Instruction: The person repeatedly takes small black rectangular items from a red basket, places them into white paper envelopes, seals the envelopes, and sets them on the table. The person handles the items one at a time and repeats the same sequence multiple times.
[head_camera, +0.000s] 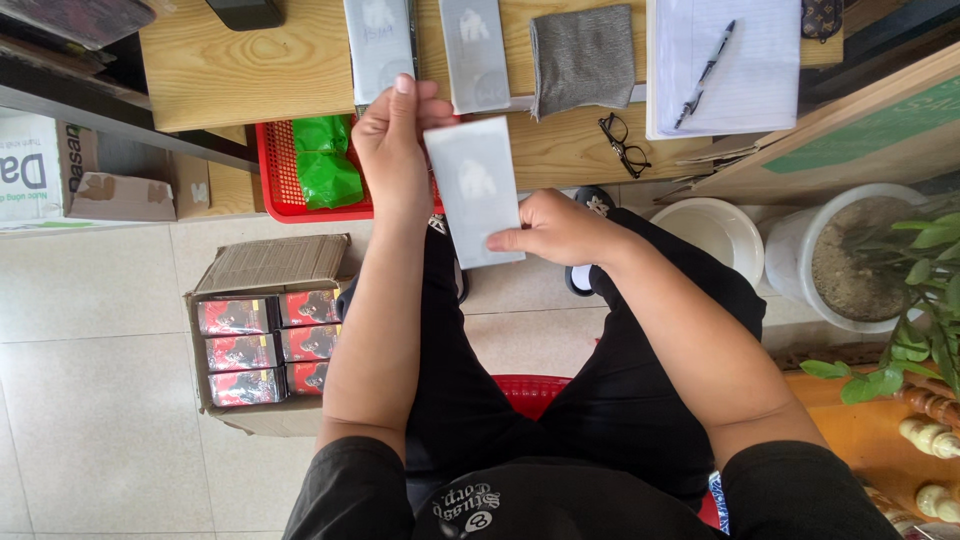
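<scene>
Sitting at the wooden surface (230, 70), I hold a grey pouch (474, 190) just below its edge; my left hand (395, 150) pinches the pouch's top corner, my right hand (555, 228) grips its lower side. Two more pouches (378, 40) lie on that surface.

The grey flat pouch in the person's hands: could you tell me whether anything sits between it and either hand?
Nothing visible does. The left hand pinches the grey flat pouch at its upper left corner, and the right hand grips its lower right edge, both directly on it.
</scene>
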